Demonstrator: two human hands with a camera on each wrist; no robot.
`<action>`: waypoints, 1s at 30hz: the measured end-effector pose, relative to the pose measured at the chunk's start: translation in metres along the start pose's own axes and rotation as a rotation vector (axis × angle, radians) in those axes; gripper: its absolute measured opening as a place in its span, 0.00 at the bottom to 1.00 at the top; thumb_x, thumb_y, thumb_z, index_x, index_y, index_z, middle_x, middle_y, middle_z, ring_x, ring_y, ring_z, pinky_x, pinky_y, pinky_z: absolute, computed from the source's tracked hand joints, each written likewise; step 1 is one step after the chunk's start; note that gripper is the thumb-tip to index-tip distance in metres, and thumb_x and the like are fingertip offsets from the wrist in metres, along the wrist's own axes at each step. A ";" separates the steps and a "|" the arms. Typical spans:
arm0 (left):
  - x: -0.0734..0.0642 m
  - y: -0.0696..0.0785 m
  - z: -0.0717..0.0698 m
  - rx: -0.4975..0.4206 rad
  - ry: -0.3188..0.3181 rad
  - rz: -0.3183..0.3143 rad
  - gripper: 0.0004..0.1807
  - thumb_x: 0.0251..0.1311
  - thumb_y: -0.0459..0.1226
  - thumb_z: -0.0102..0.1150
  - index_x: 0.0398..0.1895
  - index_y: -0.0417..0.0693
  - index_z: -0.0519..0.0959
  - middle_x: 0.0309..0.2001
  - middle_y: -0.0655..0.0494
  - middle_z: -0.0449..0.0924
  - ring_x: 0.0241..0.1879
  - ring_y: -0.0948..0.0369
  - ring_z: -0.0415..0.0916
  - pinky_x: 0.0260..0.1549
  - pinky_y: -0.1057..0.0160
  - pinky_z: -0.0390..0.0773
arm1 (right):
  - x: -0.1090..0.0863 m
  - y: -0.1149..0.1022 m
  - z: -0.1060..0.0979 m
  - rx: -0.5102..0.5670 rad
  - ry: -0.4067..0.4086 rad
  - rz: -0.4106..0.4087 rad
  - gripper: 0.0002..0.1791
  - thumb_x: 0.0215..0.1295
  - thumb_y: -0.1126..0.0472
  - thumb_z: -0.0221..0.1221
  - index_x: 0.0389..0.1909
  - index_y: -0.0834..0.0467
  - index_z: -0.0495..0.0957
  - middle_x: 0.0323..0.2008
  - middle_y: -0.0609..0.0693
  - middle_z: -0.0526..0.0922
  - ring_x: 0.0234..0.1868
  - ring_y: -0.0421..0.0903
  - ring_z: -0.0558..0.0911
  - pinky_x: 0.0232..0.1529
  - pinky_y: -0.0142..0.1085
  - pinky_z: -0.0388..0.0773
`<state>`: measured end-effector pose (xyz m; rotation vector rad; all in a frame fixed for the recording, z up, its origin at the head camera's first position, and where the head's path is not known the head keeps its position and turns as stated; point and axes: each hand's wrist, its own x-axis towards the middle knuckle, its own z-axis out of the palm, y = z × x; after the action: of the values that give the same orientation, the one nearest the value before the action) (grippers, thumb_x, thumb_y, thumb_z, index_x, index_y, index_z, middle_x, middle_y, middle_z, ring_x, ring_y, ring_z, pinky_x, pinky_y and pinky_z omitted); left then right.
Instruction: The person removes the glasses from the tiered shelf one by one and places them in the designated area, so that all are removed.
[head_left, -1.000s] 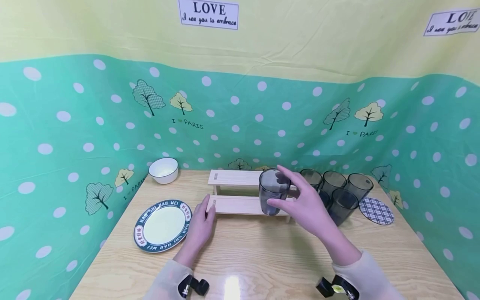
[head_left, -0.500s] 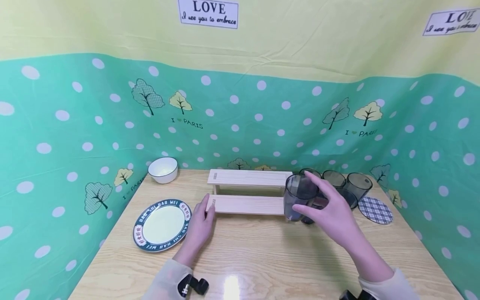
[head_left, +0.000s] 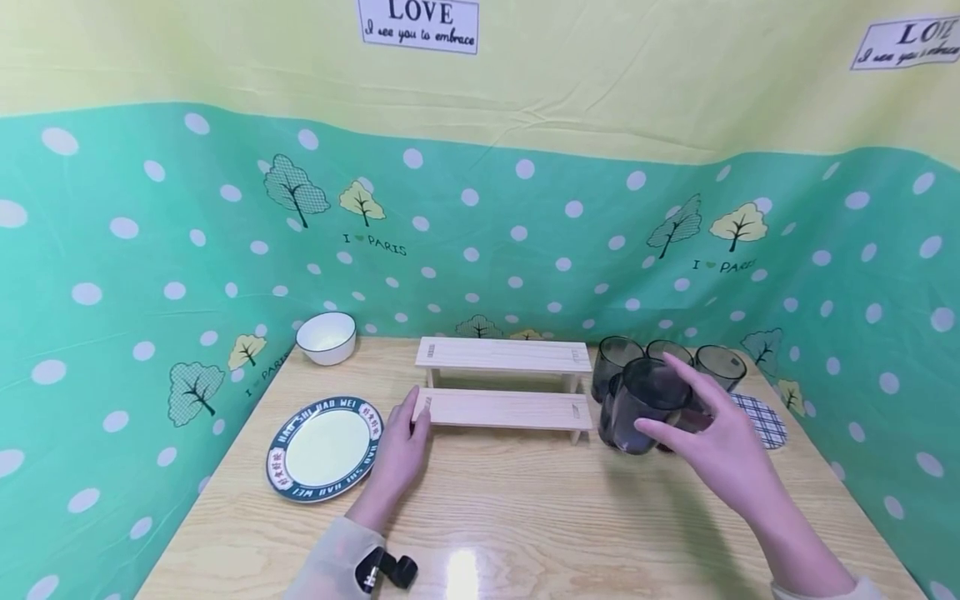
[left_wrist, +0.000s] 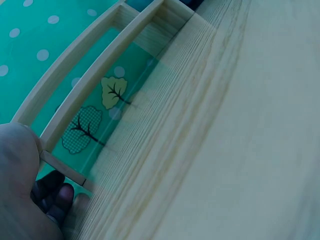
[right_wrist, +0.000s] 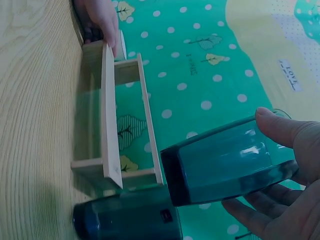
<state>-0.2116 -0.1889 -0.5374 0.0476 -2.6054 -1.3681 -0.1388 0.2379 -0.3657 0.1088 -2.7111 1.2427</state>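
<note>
My left hand (head_left: 403,450) grips the left end of the lower board of a two-tier wooden shelf rack (head_left: 502,408). In the left wrist view its curled fingers (left_wrist: 62,200) show at the frame's corner. My right hand (head_left: 720,454) holds a dark see-through drinking glass (head_left: 641,408), thumb on one side and fingers on the other. Just right of the rack, the held glass overlaps other dark glasses (head_left: 617,358) in the head view. In the right wrist view the held glass (right_wrist: 225,160) is apart from another glass (right_wrist: 132,215) below it.
Several similar glasses stand at the back right, partly hidden by the held one. Beside them lies a checked round mat (head_left: 765,421). On the left are a white bowl (head_left: 326,337) and a green-rimmed plate (head_left: 326,454). A patterned cloth (head_left: 517,217) hangs behind the table (head_left: 510,517).
My right hand has carried the glass rightward, from in front of the rack's right part to in front of the other glasses. The left hand stays at the rack's end.
</note>
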 end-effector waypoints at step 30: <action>0.000 0.001 -0.001 0.003 -0.013 -0.013 0.35 0.89 0.49 0.45 0.89 0.44 0.57 0.76 0.34 0.71 0.76 0.37 0.68 0.77 0.36 0.67 | -0.008 0.082 -0.067 -0.014 0.153 0.104 0.57 0.69 0.50 0.78 0.91 0.43 0.53 0.65 0.50 0.78 0.54 0.20 0.76 0.43 0.15 0.79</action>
<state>-0.2110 -0.1886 -0.5360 0.0563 -2.6224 -1.3735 -0.1344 0.3419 -0.3856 -0.1262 -2.6221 1.2052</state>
